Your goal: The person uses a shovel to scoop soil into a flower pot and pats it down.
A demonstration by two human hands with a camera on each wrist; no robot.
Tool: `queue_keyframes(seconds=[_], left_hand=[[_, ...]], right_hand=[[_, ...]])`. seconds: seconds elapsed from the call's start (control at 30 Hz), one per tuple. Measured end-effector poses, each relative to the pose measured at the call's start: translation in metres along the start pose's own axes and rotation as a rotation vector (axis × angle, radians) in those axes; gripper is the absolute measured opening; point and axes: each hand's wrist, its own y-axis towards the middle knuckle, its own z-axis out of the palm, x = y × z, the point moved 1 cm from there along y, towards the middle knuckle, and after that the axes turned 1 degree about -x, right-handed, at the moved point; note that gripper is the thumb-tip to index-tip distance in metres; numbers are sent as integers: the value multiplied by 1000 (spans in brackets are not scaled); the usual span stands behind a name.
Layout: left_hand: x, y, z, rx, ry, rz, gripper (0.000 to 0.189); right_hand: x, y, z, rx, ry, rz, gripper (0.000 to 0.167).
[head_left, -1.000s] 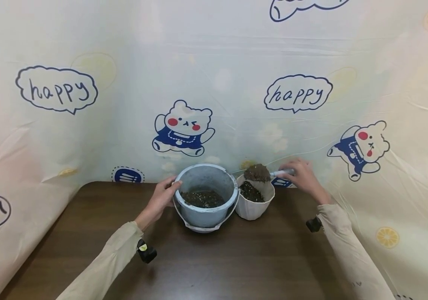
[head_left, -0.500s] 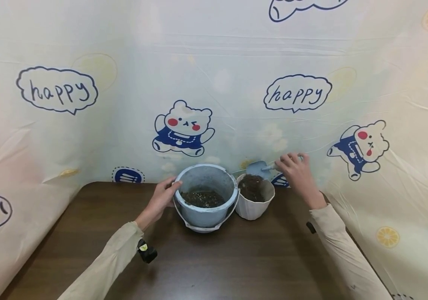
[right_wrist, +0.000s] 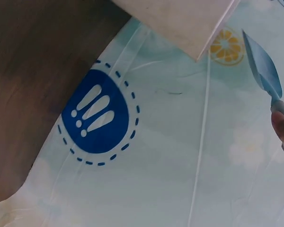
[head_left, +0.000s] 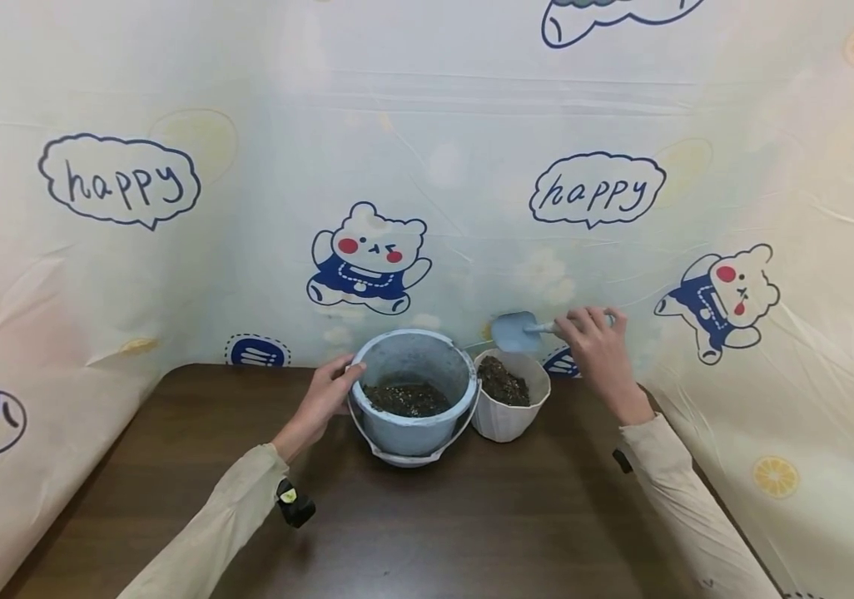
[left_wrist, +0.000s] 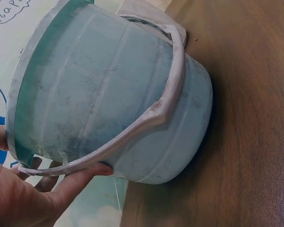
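My left hand (head_left: pixel 324 399) holds the left side of a light-blue bucket (head_left: pixel 410 433). In the left wrist view one finger (left_wrist: pixel 100 169) of it lies against the bucket wall below the rim, by the hanging handle (left_wrist: pixel 154 111). Dark soil (head_left: pixel 408 399) covers the bucket's bottom. Right beside it stands a white faceted flower pot (head_left: pixel 505 423) with a heap of soil (head_left: pixel 502 383) inside. My right hand (head_left: pixel 598 353) grips the handle of a small blue trowel (head_left: pixel 515 332). The trowel's blade is over the pot's back rim, with no soil visible on it.
Bucket and pot stand near the back edge of a dark wooden table (head_left: pixel 427 532). A printed cloth (head_left: pixel 472 274) hangs right behind that edge and along both sides.
The trowel, first loaded with soil over the pot, has tipped its load in and now shows a bare blade, slightly raised. The pot's soil is higher. My left hand stays on the bucket.
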Motion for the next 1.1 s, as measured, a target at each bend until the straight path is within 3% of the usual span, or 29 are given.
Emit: queue_keyframes(seconds=[0.23,0.43,0.63,0.87,1.1], left_hand=[[0,1,-1,-3,15,-2,53],[-1,-1,-2,13,24,11,53],[-1,0,-2,12,18,13,53],[1,0,0,14,8,12,51],[2,0,-1,7,6,16,51]], right_hand=[[20,14,1,-74,38,21,23],[44,25,7,-69,69,26,23],[66,39,14,22,151,-30,26],[89,49,21,104,105,-128,24],[112,65,22,327,-2,-246,14]])
